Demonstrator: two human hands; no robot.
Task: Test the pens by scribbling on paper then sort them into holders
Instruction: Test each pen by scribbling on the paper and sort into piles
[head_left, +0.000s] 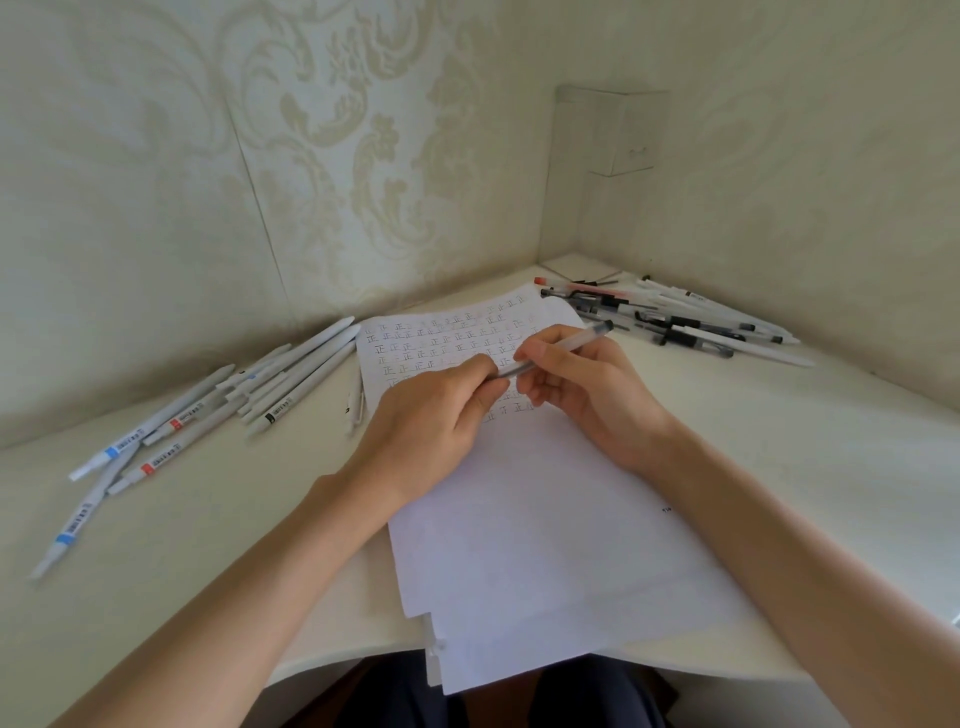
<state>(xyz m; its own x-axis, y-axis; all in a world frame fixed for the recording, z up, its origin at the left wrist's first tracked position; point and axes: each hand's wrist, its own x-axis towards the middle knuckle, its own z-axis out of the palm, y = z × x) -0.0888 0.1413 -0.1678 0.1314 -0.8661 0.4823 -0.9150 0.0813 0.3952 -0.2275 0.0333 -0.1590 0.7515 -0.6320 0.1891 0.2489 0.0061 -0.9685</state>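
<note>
Head view, pen (563, 347) between left hand (434, 415), right hand (587, 387)

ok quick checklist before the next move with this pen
1. Grip on pen: ok, left hand and right hand both hold it.
2. Tip exposed: cannot tell, the left hand hides that end.
3. Blank room on paper: ok, near half unmarked.
4. Sheet fully on desk: not ok, near edge overhangs.
5. Piles apart: ok, white pens left, dark-trimmed pens right.
6. Holder in sight: cannot tell, only a clear box in the corner.
</note>
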